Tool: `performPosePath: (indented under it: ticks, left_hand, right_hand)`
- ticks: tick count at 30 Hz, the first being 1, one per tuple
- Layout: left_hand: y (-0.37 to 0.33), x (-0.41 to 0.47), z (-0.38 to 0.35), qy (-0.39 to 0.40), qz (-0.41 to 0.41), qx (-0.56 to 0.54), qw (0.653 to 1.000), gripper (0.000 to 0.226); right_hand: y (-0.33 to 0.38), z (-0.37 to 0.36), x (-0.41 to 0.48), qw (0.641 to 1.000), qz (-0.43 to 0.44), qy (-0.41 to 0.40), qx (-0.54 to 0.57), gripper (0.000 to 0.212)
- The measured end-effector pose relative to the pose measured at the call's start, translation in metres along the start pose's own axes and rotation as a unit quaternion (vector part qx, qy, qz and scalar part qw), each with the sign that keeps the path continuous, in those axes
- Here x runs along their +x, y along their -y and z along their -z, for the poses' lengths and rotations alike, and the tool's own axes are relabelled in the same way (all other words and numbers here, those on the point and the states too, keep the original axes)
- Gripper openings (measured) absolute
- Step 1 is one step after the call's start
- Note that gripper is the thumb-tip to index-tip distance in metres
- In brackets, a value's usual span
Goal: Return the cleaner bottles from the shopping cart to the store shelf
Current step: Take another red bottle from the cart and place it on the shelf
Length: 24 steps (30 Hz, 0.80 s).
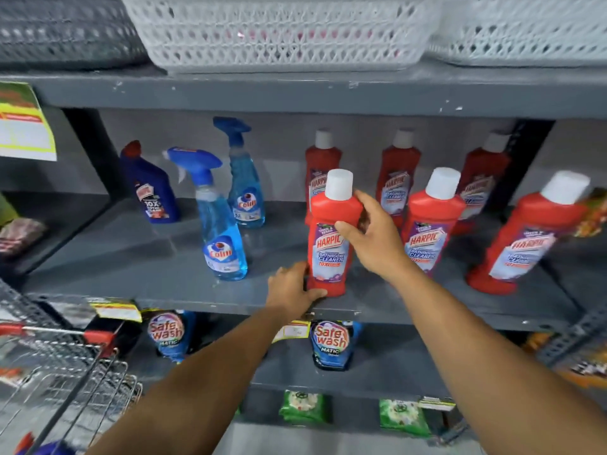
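Note:
A red Harpic bathroom cleaner bottle [329, 238] with a white cap stands upright near the front edge of the grey store shelf [138, 254]. My right hand [371, 238] wraps its upper body from the right. My left hand [290, 289] presses against its base from the left. Several more red Harpic bottles stand to the right and behind, such as the one beside it [427, 224]. Two blue Colin spray bottles [220, 221] and a dark blue Harpic bottle [151, 188] stand to the left. The wire shopping cart [59, 366] is at the lower left.
White lattice baskets [279, 31] sit on the shelf above. Safe Wash pouches [331, 343] hang on the shelf below, with green packets [303, 407] under them. Price tags [115, 310] clip to the shelf edge. Open shelf surface lies between the spray bottles and the held bottle.

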<state>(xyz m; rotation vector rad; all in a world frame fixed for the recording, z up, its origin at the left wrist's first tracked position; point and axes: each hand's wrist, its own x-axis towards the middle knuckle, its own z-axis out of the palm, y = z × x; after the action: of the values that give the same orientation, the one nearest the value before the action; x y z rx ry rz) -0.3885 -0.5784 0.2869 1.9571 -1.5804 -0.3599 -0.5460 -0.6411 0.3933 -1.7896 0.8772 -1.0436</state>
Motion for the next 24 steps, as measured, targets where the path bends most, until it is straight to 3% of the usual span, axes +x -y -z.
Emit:
performPosePath:
  ticks: [11,14,16,18,20,24]
  left_hand:
    - [0.003,0.003,-0.004,0.017,0.001,0.060,0.998,0.056]
    - [0.023,-0.025,0.017,-0.022,-0.015,0.021,0.999,0.058]
    - [0.046,-0.055,0.041,-0.064,-0.035,-0.014,0.997,0.054]
    - [0.077,-0.093,0.072,-0.108,-0.037,-0.019,0.993,0.044]
    - [0.116,-0.135,0.108,-0.163,-0.005,-0.009,0.987,0.032]
    - [0.191,-0.218,0.180,-0.268,0.205,0.005,0.942,0.026]
  right_hand:
    - [-0.003,0.002,-0.001,0.997,0.007,-0.019,-0.070,0.067]
    - [0.004,-0.002,-0.024,0.966,0.120,-0.164,-0.161,0.060]
    - [0.009,-0.015,-0.039,0.939,0.228,-0.198,-0.162,0.043]
    - [0.011,-0.039,-0.047,0.933,0.293,-0.147,-0.149,0.029]
    - [0.016,-0.079,-0.049,0.942,0.309,-0.044,-0.120,0.023]
    - [0.033,-0.172,-0.048,0.950,0.269,0.137,-0.080,0.026]
